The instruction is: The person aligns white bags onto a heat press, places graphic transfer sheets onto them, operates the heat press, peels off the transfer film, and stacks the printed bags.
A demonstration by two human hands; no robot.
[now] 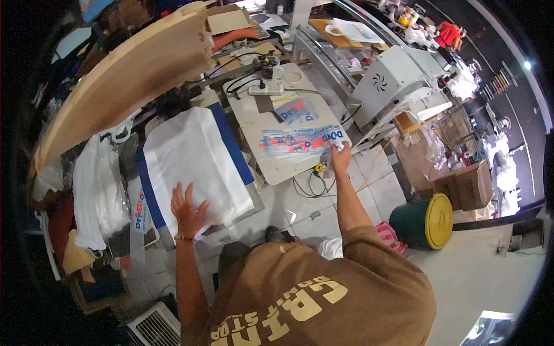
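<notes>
My left hand (188,211) lies with fingers spread on a white fabric piece (193,164), which covers most of a blue board or cloth (229,141). To the right, my right hand (341,157) is closed on a small white crumpled piece (339,146); whether it is cloth or paper, I cannot tell. That hand is at the right edge of a pale tabletop (283,164), by the end of a clear film strip (294,140) printed with blue and red "DepED" lettering. Another printed film (297,111) lies farther back on the same top.
A curved wooden panel (124,86) rises at the left, above plastic-wrapped white fabric (98,190). A power strip (265,90) with cords sits at the tabletop's back. On the right are a white machine (389,78) and a green bin with yellow lid (438,221). Cables (311,187) hang below.
</notes>
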